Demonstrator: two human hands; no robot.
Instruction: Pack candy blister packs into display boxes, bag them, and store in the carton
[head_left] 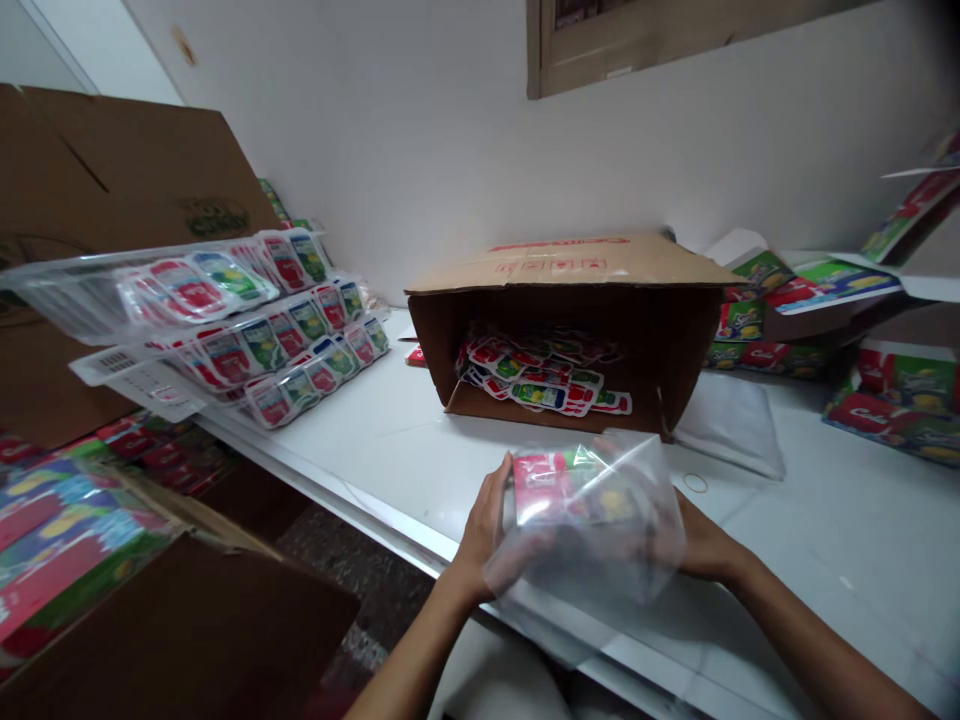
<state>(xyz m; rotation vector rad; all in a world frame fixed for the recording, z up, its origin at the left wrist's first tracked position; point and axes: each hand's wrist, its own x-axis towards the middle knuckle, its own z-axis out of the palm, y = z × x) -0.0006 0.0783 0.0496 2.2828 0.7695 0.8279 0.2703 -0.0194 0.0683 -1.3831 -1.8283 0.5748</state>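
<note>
A small printed carton in red and green sits inside a clear plastic bag above the table's front edge. My left hand is closed on the left side of the bag and the carton, thumb up along the side. On the other side my right hand holds the bag; its fingers show only dimly through the blurred film. Just behind them, an open cardboard box lies on its side, with a heap of can-shaped printed packets in it.
Stacked clear trays of similar packets stand at the left. Printed cartons are piled at the right. A flat plastic bag and a rubber band lie on the white table. Below left stands a cardboard box.
</note>
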